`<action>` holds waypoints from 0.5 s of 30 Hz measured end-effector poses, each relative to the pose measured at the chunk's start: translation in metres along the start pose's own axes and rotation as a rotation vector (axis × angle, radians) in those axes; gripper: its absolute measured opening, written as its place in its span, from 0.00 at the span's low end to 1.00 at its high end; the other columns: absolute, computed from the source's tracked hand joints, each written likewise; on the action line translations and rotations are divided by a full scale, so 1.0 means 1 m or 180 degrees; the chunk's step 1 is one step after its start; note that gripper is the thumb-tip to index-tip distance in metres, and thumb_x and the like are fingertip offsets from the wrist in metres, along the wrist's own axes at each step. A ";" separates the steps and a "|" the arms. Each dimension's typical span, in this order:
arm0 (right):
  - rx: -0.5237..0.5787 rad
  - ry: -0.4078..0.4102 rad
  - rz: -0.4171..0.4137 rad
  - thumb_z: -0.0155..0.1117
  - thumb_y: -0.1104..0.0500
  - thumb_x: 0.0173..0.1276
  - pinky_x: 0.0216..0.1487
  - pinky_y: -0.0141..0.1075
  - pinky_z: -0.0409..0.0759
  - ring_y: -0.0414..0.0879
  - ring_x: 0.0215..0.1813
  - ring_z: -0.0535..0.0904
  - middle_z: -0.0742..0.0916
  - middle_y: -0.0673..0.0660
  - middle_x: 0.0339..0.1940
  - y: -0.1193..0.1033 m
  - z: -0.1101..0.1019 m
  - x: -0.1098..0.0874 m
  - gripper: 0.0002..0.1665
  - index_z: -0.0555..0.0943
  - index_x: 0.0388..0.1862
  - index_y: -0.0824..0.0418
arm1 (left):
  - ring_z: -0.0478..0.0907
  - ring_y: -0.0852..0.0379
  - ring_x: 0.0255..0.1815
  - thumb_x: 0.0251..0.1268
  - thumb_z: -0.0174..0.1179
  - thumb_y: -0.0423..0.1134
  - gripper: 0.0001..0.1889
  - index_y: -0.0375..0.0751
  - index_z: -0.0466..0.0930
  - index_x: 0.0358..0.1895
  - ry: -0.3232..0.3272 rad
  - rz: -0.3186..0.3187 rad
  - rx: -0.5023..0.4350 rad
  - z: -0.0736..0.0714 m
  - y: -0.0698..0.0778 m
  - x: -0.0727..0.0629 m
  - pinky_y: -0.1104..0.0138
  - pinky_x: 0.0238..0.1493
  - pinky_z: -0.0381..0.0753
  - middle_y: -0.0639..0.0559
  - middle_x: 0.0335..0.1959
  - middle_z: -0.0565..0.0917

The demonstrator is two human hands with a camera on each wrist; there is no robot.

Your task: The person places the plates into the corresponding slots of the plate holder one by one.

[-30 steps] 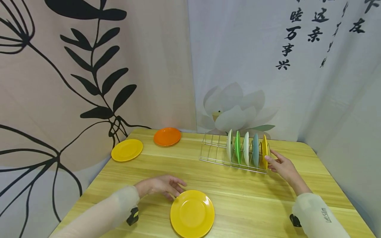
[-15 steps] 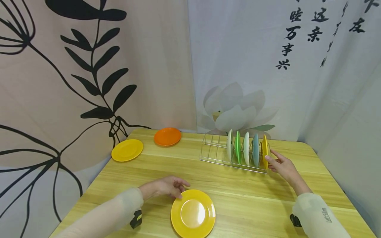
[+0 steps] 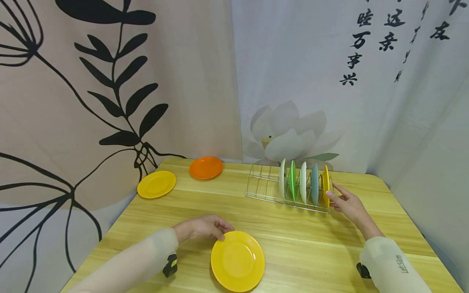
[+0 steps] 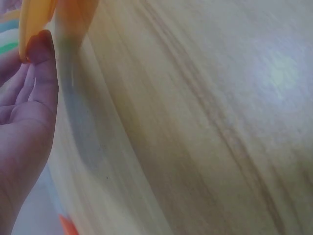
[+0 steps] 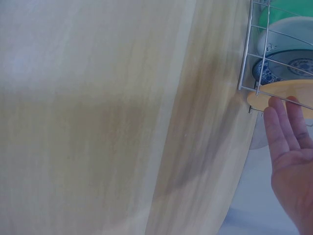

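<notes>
Left hand [image 3: 205,228] – thumb and fingers pinching the rim of the near yellow plate [image 3: 238,262], which lies on the person's side of the wire rack [image 3: 269,200], well apart from it. Right hand [image 3: 348,205] at the rack's right end: fingers fairly straight, tips touching the racked yellow plate [image 3: 325,183] – whether the thumb pinches too, cannot tell. Inward along the rack, upright: blue plate [image 3: 314,185], white plate [image 3: 303,183], green plate [image 3: 292,183], cream plate [image 3: 282,179]. Left of the rack: orange plate [image 3: 206,168], then a flat yellow plate [image 3: 156,184].
</notes>
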State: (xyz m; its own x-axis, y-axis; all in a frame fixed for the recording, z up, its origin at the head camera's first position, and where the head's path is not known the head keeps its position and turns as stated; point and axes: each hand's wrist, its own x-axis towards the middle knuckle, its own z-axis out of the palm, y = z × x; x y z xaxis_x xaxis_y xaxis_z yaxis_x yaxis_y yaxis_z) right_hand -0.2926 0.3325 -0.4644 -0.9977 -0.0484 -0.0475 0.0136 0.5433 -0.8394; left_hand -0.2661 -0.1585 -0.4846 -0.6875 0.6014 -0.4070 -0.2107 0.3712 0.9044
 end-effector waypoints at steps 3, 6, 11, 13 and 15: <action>0.0001 0.0003 -0.0001 0.51 0.33 0.73 0.54 0.47 0.82 0.65 0.57 0.80 0.75 0.77 0.63 0.001 0.000 0.001 0.51 0.47 0.82 0.57 | 0.82 0.53 0.47 0.61 0.61 0.22 0.20 0.31 0.80 0.58 -0.0020 0.0032 -0.0162 -0.003 0.000 0.000 0.60 0.50 0.84 0.45 0.49 0.85; 0.0011 0.0008 0.0005 0.51 0.33 0.73 0.54 0.47 0.82 0.65 0.57 0.80 0.75 0.77 0.63 0.001 0.001 0.001 0.51 0.47 0.82 0.57 | 0.82 0.52 0.47 0.62 0.60 0.23 0.20 0.30 0.79 0.59 0.0015 0.0092 -0.0290 -0.006 0.001 0.000 0.60 0.50 0.83 0.43 0.51 0.84; -0.0003 0.0018 -0.0015 0.51 0.33 0.73 0.53 0.48 0.82 0.65 0.57 0.80 0.75 0.77 0.62 0.000 0.001 0.000 0.51 0.47 0.82 0.58 | 0.82 0.54 0.45 0.62 0.60 0.24 0.21 0.29 0.77 0.60 0.0251 0.0175 -0.0443 -0.012 0.003 0.000 0.62 0.46 0.84 0.45 0.50 0.83; -0.0009 0.0023 -0.0028 0.51 0.33 0.73 0.53 0.48 0.82 0.65 0.57 0.80 0.75 0.77 0.62 -0.001 0.001 -0.001 0.51 0.47 0.82 0.58 | 0.82 0.55 0.44 0.62 0.59 0.24 0.22 0.29 0.76 0.62 0.0364 0.0220 -0.0537 -0.015 0.005 0.001 0.62 0.45 0.84 0.45 0.48 0.83; -0.0007 0.0022 -0.0033 0.51 0.33 0.74 0.54 0.48 0.82 0.65 0.57 0.80 0.75 0.78 0.62 -0.002 0.001 -0.001 0.51 0.47 0.82 0.59 | 0.82 0.55 0.44 0.63 0.59 0.24 0.23 0.28 0.75 0.63 0.0466 0.0291 -0.0637 -0.017 0.008 0.003 0.61 0.46 0.84 0.45 0.48 0.83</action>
State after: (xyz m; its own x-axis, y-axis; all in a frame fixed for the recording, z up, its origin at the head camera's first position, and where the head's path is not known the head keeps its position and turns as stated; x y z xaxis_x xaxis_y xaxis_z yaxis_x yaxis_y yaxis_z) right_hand -0.2912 0.3305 -0.4634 -0.9982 -0.0483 -0.0349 0.0030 0.5446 -0.8387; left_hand -0.2818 -0.1662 -0.4759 -0.8001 0.5118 -0.3128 -0.2665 0.1639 0.9498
